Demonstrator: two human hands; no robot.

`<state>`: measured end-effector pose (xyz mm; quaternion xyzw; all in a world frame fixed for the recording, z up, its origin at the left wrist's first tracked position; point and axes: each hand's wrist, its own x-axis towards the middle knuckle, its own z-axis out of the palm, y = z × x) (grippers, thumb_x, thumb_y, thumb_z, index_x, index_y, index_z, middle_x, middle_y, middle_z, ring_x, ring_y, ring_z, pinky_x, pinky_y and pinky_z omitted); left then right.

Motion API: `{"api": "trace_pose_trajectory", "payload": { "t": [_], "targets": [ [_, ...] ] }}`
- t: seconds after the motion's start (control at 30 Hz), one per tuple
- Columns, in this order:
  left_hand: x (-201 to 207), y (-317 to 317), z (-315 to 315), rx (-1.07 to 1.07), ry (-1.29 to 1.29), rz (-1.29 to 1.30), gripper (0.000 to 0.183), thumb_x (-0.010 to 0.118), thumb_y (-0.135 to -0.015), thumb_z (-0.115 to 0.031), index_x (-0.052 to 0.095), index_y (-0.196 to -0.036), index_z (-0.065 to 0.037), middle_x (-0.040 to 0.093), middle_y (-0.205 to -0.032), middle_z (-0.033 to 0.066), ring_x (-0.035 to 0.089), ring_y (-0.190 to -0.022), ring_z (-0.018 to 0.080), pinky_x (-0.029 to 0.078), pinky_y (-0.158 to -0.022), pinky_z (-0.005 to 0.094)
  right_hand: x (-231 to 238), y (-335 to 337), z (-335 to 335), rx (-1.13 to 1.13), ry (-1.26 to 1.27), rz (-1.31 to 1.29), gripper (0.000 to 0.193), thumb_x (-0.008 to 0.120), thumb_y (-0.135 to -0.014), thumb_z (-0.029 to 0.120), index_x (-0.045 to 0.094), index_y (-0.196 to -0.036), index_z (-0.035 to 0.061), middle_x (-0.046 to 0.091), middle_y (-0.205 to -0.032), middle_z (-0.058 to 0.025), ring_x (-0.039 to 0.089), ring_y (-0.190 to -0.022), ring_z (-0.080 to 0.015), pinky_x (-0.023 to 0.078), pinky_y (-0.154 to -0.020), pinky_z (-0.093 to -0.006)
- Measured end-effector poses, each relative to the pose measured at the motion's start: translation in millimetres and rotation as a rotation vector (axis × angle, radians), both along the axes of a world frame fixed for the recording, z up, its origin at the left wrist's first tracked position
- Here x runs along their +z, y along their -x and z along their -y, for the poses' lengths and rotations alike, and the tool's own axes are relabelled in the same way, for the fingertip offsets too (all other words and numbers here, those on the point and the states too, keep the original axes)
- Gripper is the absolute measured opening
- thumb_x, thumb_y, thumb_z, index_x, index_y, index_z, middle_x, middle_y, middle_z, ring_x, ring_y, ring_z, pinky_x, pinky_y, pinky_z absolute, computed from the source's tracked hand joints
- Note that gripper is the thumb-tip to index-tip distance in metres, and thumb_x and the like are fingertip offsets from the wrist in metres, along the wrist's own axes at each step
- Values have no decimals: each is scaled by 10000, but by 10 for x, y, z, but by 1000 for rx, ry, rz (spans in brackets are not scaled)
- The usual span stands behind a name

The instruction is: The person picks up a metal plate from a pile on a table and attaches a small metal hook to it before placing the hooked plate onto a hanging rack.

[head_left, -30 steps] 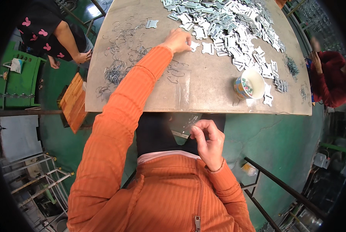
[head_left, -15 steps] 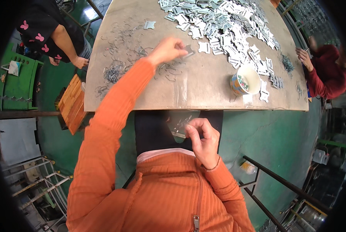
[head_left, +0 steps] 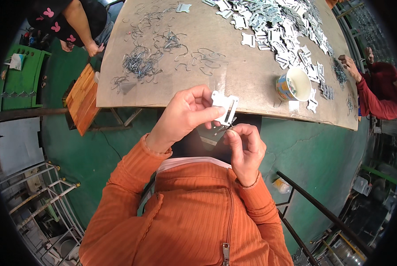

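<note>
Just past the table's near edge, my left hand (head_left: pixel 185 113) is closed on a flat silver metal plate (head_left: pixel 220 104) with a long slot and notched corners. The plate is tilted, its slotted end toward my right hand (head_left: pixel 248 148). Thumb and forefinger of that hand pinch a small dark wire clip (head_left: pixel 226 127) at the plate's lower edge. Fingers partly cover the clip, and I cannot tell whether it is hooked into the slot.
On the table (head_left: pixel 251 71) lie a big heap of metal plates (head_left: pixel 276 37), a tangle of wire clips (head_left: pixel 140 63) and a paper cup (head_left: pixel 285 88) with small bits inside. One person (head_left: pixel 83 26) stands at the left, another (head_left: pixel 378 91) at the right. A wooden stool (head_left: pixel 80 99) stands left.
My left hand has come back from the table toward me with a metal plate. It now meets my right hand, which has moved slightly up. The view has shifted a little.
</note>
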<state>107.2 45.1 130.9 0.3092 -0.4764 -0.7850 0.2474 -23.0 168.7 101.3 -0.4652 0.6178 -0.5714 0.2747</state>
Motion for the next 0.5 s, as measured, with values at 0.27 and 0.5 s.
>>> {"api": "trace_pose_trajectory", "payload": {
  "t": [0.27,0.5],
  "targets": [
    [-84,-96,-206,80,268,54,117,653,-811,28,566,-889,15,619,-824,54,585,-701,74,474,-600,208,-100,99,55,91,13,-224,80,641,-847,-7,572,-889,-7,617,-738,-57,590,-610,-99,473,-546,-225],
    [-176,-152,-345,160,615,207,128,701,-771,-18,585,-815,14,605,-729,73,616,-617,128,466,-538,252,-293,533,924,136,-154,-299,74,633,-841,76,616,-888,21,624,-781,-86,605,-664,-194,479,-604,-297]
  ]
}}
